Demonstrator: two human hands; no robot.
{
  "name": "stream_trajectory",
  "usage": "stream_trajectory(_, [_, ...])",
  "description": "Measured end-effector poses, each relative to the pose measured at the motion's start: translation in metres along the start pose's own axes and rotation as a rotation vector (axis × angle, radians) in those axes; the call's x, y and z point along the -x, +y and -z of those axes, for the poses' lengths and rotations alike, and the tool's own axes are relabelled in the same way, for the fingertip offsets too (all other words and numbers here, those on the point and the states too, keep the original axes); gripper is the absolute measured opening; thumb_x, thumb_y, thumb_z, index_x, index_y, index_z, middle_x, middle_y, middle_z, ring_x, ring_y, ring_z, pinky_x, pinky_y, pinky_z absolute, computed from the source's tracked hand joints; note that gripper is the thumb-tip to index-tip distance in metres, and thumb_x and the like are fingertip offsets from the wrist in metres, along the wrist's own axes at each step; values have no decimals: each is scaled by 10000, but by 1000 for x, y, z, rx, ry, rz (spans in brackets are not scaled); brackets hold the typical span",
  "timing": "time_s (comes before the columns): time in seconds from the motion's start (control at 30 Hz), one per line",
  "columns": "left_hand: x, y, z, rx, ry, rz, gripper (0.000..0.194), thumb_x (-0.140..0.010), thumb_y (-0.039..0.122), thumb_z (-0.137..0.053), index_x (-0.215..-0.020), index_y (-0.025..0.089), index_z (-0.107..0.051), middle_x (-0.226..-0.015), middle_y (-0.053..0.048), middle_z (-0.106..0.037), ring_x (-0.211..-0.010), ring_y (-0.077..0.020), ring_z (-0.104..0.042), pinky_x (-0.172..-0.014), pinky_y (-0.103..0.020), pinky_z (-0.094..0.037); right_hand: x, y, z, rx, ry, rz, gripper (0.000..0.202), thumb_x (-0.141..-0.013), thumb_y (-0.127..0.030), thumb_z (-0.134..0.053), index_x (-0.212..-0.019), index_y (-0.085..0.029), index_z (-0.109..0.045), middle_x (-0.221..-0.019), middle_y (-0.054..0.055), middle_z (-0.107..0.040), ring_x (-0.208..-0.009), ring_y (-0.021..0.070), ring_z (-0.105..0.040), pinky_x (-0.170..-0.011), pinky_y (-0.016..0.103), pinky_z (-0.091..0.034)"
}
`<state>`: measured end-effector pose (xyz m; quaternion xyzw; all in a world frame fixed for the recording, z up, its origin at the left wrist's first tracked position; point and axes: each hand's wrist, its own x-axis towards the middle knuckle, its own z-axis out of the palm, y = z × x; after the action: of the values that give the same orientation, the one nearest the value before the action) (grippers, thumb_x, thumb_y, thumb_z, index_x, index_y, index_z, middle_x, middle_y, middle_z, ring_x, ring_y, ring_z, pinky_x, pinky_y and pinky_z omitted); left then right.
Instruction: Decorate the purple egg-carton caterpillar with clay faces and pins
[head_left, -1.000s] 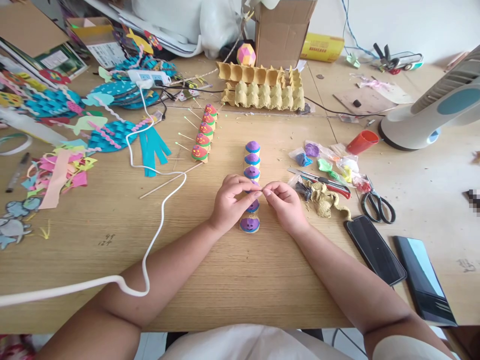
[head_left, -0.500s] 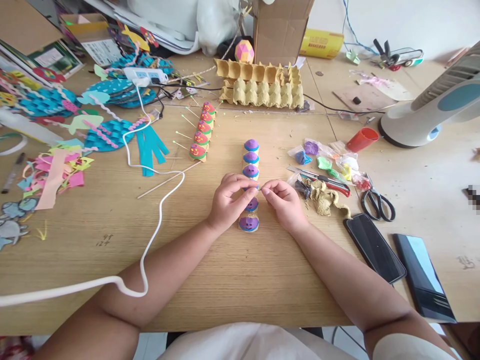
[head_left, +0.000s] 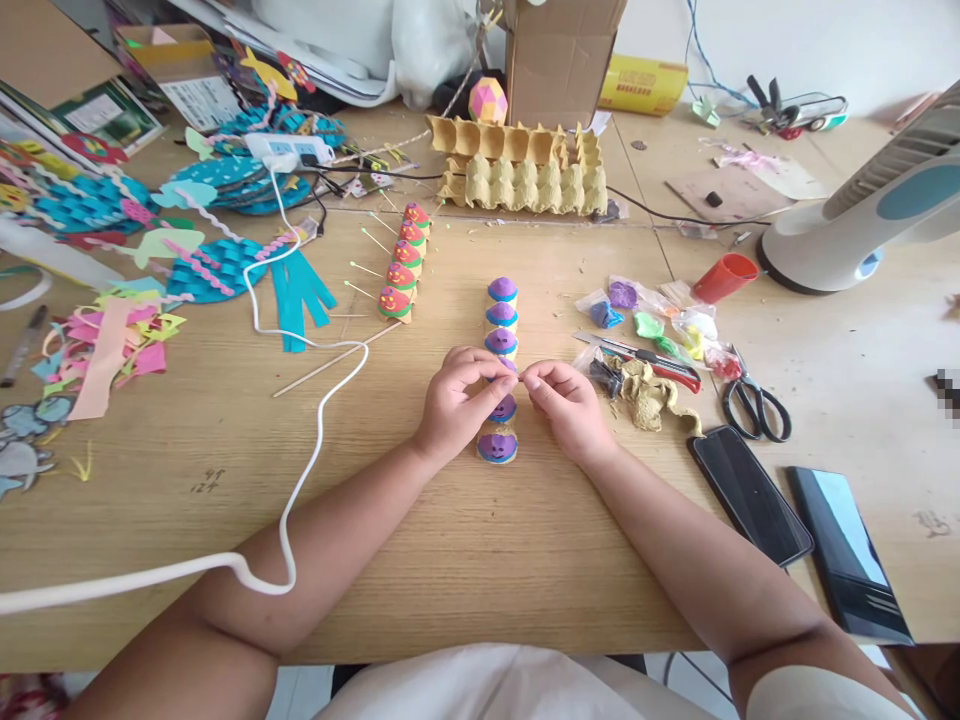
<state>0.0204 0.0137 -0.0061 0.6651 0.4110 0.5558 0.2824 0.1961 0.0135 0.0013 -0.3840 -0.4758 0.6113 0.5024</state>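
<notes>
My left hand (head_left: 466, 402) and my right hand (head_left: 568, 408) almost meet above the table, each closed in a pinch of thumb and forefinger. Something tiny and thin, too small to name, seems to lie between the fingertips. Beneath them a row of purple and blue egg-carton cups (head_left: 502, 341) runs away from me, with small dark faces on the nearer ones. My left hand partly hides the middle cups. Farther back on the left stands a red and green egg-carton row (head_left: 403, 262) with yellow faces and thin pale sticks poking out.
Bags of coloured clay (head_left: 606, 314), a utility knife (head_left: 660, 364), scissors (head_left: 756, 408) and a phone (head_left: 750, 495) lie right of my hands. A white cable (head_left: 321, 420) crosses my left forearm. Egg cartons (head_left: 525, 185) stand at the back, a white fan (head_left: 862, 220) at the right.
My hands stay nearly in place, with only a slight shift at the pinched fingertips. The cups and other things on the table have not moved.
</notes>
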Motion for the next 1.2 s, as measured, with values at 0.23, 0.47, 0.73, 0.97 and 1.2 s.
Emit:
stream_trajectory(0.23, [1, -1, -1, 53, 50, 84, 101, -944, 347, -751, -909, 260, -785, -980, -33, -750, -1034, -199, -674, -980, -380, -520, 0, 0, 0, -44, 12, -55, 370, -816, -548, -829, -869, -199, -714, -594, -74, -454, -541, 86, -305, -519, 269, -213])
stream_trajectory(0.47, [2, 1, -1, 53, 40, 101, 120, -941, 358, -750, -896, 252, -784, -978, -36, -750, -1027, -199, -677, -975, -374, -527, 0, 0, -3, 8, -28, -29, 364, -795, -525, -851, -844, -196, -702, -650, -57, -517, -575, 85, -343, -554, 258, -303])
stream_trajectory(0.73, [3, 3, 0, 146, 34, 179, 236, -1001, 435, -656, -982, 264, -818, -1031, -58, -746, -1085, -206, -674, -956, -362, -550, -1, 0, -1, 41, 13, -23, 384, -797, -552, -838, -829, -204, -679, -634, -63, -481, -573, 90, -329, -549, 259, -287])
stream_trajectory(0.97, [2, 0, 0, 51, -18, 86, 149, -938, 401, -751, -979, 265, -794, -1036, -57, -756, -1065, -213, -675, -983, -388, -537, -1, 0, -1, 16, 7, -26, 385, -783, -547, -848, -822, -205, -675, -647, -58, -501, -584, 93, -342, -557, 257, -299])
stream_trajectory(1.2, [2, -1, -1, 50, -15, 97, 132, -941, 387, -750, -924, 260, -784, -987, -42, -747, -1041, -205, -672, -970, -384, -527, -1, -2, -2, -9, -36, -26, 357, -786, -504, -859, -815, -201, -674, -662, -54, -525, -587, 88, -362, -569, 255, -316])
